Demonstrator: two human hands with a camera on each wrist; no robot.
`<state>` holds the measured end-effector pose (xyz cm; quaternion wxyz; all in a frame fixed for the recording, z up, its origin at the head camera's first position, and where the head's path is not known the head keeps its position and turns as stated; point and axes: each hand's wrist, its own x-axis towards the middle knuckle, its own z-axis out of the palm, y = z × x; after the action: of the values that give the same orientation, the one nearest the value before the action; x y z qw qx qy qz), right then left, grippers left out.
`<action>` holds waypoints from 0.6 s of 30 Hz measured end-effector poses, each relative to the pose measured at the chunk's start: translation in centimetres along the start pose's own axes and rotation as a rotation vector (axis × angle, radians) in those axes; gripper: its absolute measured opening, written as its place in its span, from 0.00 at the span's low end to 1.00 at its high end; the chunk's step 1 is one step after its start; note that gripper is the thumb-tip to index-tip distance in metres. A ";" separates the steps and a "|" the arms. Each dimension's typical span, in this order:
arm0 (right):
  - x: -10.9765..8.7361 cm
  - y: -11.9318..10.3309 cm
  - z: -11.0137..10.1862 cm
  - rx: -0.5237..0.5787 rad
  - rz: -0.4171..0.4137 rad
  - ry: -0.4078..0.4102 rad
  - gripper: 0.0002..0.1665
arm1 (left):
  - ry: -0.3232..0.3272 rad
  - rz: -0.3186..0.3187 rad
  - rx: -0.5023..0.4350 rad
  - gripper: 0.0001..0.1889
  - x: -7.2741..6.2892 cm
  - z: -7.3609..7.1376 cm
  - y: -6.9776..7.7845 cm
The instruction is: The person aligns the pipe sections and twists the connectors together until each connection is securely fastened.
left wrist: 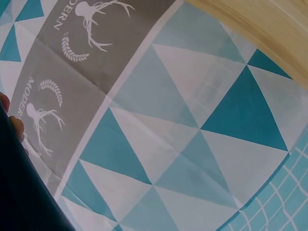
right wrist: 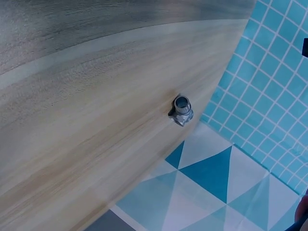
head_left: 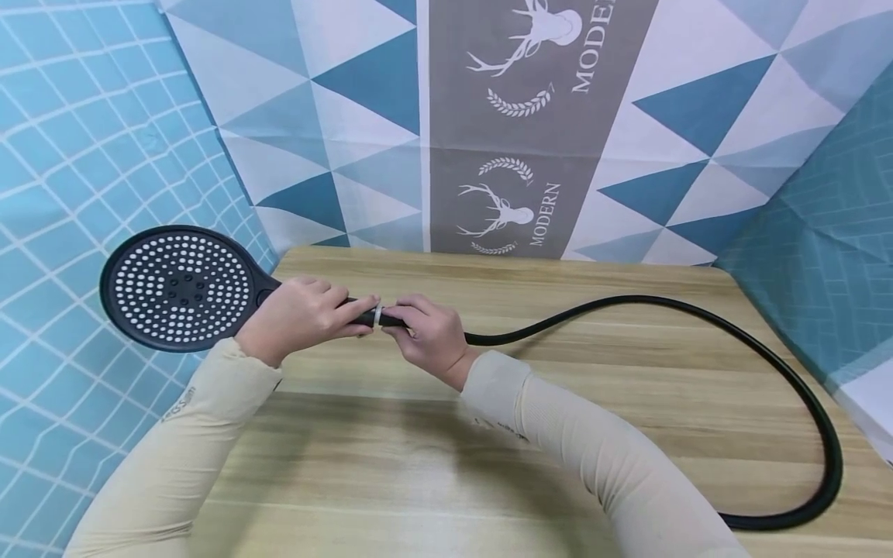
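Note:
My left hand point(head_left: 305, 316) grips the handle of a black shower head point(head_left: 183, 287), whose round face with pale nozzle dots is turned up at the left in the head view. At the handle's lower end a silver ring point(head_left: 377, 315) marks where it meets a black hose point(head_left: 649, 300). Thumb and fingers of my right hand point(head_left: 434, 333) pinch the hose end right beside that ring. The two hands are close together above the wooden table. In the left wrist view, a dark curved edge and a few fingertips point(left wrist: 17, 128) show at the left border.
From my right hand the hose loops across the wooden table point(head_left: 391, 480) to the right and back toward the front. A small metal pipe fitting point(right wrist: 181, 108) stands on the table in the right wrist view. Patterned sheets point(head_left: 377, 155) rise behind and at both sides.

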<state>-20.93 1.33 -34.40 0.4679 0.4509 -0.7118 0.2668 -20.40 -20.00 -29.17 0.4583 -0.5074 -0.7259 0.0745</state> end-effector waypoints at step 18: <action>-0.1 0.1 0.3 0.041 0.067 -0.079 0.15 | -0.004 0.001 -0.028 0.24 -0.4 0.2 -0.1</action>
<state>-21.11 1.18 -34.64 0.4208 0.4464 -0.7389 0.2786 -20.57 -20.30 -29.44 0.4496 -0.5139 -0.7277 0.0656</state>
